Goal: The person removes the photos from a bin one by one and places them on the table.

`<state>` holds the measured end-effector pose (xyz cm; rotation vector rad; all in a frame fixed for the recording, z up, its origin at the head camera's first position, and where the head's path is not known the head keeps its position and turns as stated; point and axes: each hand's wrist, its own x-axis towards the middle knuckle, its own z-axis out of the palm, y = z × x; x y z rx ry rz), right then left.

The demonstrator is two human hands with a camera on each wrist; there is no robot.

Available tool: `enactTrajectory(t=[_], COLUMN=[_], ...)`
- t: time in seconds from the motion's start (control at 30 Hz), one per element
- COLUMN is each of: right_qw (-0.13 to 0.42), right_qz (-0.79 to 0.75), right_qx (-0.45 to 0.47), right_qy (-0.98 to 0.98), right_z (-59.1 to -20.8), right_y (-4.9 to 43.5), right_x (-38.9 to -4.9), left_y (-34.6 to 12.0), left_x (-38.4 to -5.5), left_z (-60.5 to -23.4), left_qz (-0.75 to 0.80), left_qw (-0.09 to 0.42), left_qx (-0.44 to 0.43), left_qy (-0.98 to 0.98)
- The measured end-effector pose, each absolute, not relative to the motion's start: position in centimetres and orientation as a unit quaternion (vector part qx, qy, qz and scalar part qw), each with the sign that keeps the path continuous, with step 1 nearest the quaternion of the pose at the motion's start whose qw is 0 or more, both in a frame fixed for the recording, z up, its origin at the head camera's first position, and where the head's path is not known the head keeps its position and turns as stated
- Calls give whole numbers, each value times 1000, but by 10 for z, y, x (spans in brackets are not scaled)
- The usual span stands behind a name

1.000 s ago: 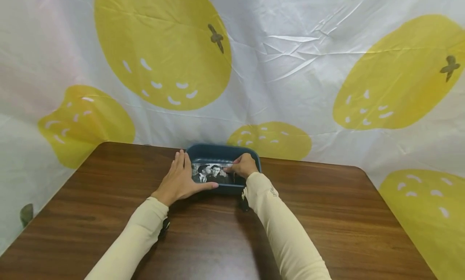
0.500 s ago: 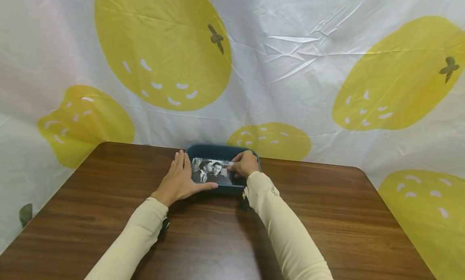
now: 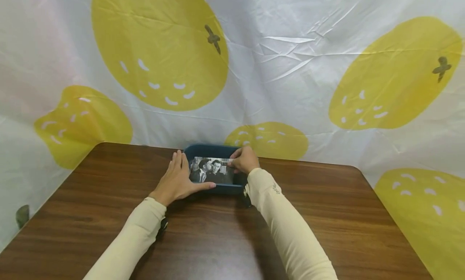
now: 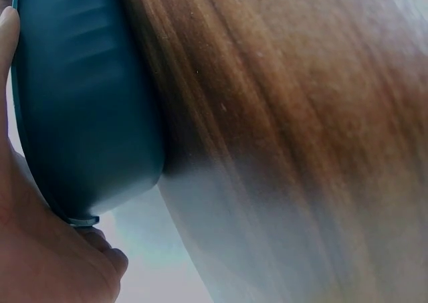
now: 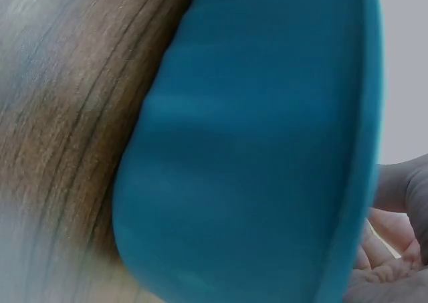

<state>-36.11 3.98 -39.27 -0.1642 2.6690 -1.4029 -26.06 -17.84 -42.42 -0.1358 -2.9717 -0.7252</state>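
A dark blue plastic bin [image 3: 208, 149] stands at the back edge of the wooden table. Inside it, a black-and-white photo card [image 3: 208, 171] showing two people is tilted up, its lower edge down in the bin. My right hand [image 3: 246, 159] pinches the card's upper right corner between thumb and fingers, over the bin's right end. My left hand [image 3: 178, 179] rests on the bin's left front corner, fingers straight along the left side and thumb along the front rim. The left wrist view shows the bin's outer wall [image 4: 87, 102] beside that hand. Whatever lies behind the card is hidden.
A brown wood-grain table [image 3: 203, 235] extends in front of the bin and to both sides. Right behind it hangs a white cloth [image 3: 276, 82] printed with yellow fruit.
My right hand has moved slightly up and back, lifting the card's upper edge so more of the picture faces me. The left hand keeps its place on the bin.
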Motion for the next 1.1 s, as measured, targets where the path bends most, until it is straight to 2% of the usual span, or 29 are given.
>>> enactTrajectory(t=[0.2, 0.57, 0.9, 1.1], right_qw=[78, 54, 35, 31], right_qz=[-534, -563, -547, -540], right_qx=[-64, -54, -67, -58], right_qy=[840, 823, 834, 839], right_z=[-386, -372, -349, -350], right_y=[46, 76, 135, 178], right_x=[-356, -356, -354, -351], left_y=[-178, -177, -177, -176], left_x=[-260, -259, -257, -256], left_z=[-425, -424, -424, -423], left_qz=[-238, -246, -233, -232], left_qw=[34, 41, 48, 50], left_qx=[-40, -39, -48, -49], left_qy=[-970, -968, -970, -970])
